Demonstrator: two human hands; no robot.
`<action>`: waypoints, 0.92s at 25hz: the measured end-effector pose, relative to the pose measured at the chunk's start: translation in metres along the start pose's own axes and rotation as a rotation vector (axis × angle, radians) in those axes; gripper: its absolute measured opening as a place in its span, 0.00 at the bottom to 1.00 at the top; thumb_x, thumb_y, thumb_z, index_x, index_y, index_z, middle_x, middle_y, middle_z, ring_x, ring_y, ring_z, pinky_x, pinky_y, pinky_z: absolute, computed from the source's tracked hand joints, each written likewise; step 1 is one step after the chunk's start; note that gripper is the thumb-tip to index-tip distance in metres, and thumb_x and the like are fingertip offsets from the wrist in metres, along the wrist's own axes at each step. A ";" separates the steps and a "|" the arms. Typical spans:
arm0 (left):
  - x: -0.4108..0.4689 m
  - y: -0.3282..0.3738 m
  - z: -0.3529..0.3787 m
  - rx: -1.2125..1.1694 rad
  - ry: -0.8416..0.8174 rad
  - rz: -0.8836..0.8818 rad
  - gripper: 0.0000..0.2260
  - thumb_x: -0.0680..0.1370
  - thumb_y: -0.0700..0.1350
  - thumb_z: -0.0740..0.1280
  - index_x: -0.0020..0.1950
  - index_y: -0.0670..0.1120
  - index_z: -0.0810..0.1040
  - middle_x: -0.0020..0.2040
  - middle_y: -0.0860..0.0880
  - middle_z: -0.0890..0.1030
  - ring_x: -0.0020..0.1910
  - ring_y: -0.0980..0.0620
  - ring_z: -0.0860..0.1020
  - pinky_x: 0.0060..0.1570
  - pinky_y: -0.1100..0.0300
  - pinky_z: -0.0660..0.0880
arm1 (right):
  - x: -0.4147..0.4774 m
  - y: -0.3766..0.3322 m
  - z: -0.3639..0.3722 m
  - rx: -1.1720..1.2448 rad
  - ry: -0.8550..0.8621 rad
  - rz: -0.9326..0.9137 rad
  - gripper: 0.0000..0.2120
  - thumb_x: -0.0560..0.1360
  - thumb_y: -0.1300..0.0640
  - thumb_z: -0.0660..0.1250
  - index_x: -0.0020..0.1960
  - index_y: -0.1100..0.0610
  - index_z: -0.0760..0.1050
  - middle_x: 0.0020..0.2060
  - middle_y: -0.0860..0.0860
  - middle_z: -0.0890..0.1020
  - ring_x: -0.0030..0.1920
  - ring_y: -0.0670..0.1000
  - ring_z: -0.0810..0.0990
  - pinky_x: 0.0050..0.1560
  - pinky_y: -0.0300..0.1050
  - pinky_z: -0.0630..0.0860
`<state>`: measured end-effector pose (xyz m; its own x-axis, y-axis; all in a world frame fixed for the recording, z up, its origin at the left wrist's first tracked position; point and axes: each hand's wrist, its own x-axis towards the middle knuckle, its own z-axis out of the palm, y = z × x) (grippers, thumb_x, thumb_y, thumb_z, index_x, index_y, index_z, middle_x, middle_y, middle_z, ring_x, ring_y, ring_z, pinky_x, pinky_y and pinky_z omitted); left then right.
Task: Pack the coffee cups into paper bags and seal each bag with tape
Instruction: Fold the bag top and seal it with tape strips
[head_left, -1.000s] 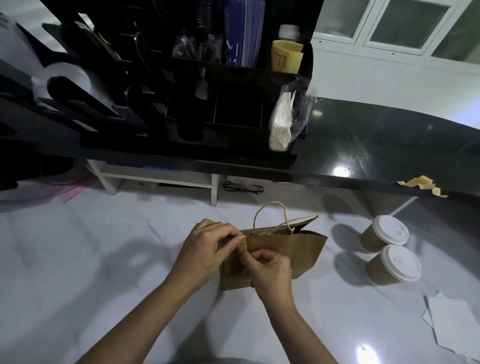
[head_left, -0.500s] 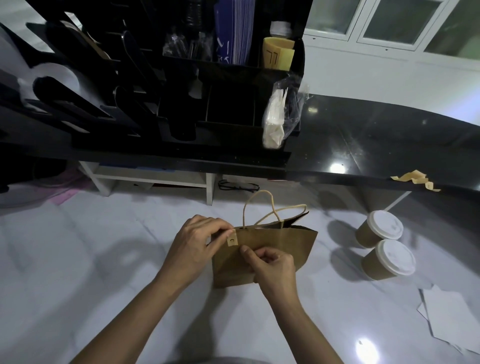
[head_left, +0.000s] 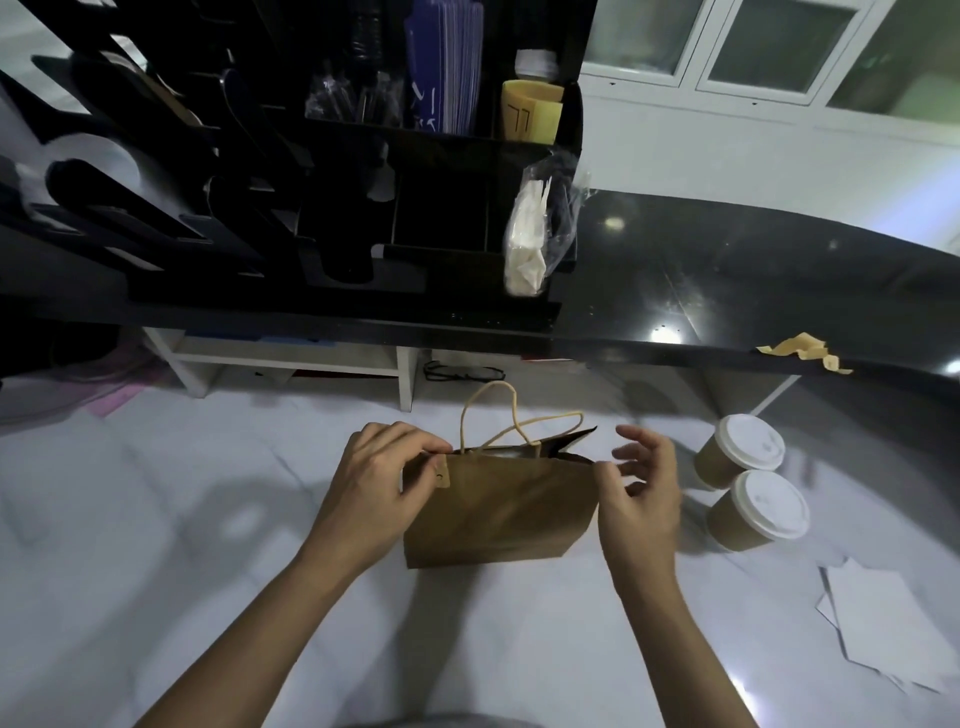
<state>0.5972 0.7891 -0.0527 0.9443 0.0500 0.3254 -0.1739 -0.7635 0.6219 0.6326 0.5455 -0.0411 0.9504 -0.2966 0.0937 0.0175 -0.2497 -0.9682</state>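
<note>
A brown paper bag (head_left: 498, 509) with twine handles stands on the white counter, its right top corner gaping. A small piece of tan tape (head_left: 440, 472) sits on its top left corner. My left hand (head_left: 382, 480) pinches that corner over the tape. My right hand (head_left: 641, 488) is at the bag's right top edge, fingers spread and loosely curved, thumb touching the edge. Two brown coffee cups with white lids (head_left: 740, 457) (head_left: 761, 512) stand right of the bag.
A raised black shelf (head_left: 727, 291) runs across behind the bag, carrying a black organiser (head_left: 363, 171) with lids, sleeves and a bag of napkins. Crumpled tape (head_left: 802, 351) lies on the shelf's right edge. White paper sheets (head_left: 878, 629) lie at the right.
My right hand left the tape at the bag's left corner and moved to the bag's right top edge, opening its fingers. My left hand stayed on the left corner.
</note>
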 end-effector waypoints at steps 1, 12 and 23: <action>0.000 0.002 0.000 0.004 0.007 -0.006 0.06 0.79 0.45 0.67 0.53 0.54 0.81 0.50 0.62 0.78 0.54 0.58 0.72 0.54 0.59 0.72 | 0.003 0.003 -0.002 -0.028 -0.046 -0.002 0.19 0.73 0.60 0.67 0.62 0.45 0.74 0.53 0.45 0.77 0.51 0.44 0.77 0.48 0.43 0.73; -0.009 0.041 0.009 0.133 0.334 0.147 0.07 0.77 0.45 0.67 0.40 0.45 0.75 0.39 0.52 0.75 0.39 0.51 0.73 0.39 0.56 0.72 | 0.022 0.019 -0.008 -0.041 -0.258 -0.009 0.24 0.75 0.67 0.66 0.62 0.43 0.77 0.56 0.48 0.79 0.54 0.41 0.78 0.57 0.46 0.76; -0.001 0.093 0.060 0.081 0.053 0.063 0.23 0.78 0.40 0.68 0.72 0.50 0.68 0.63 0.50 0.76 0.64 0.51 0.73 0.66 0.57 0.72 | 0.043 0.031 -0.019 -0.025 -0.363 -0.066 0.14 0.75 0.66 0.69 0.52 0.47 0.80 0.50 0.46 0.83 0.47 0.45 0.82 0.48 0.42 0.77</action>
<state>0.5972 0.6797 -0.0378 0.9158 0.0323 0.4002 -0.2075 -0.8154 0.5405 0.6677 0.5071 -0.0631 0.9959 0.0661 0.0625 0.0787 -0.2808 -0.9565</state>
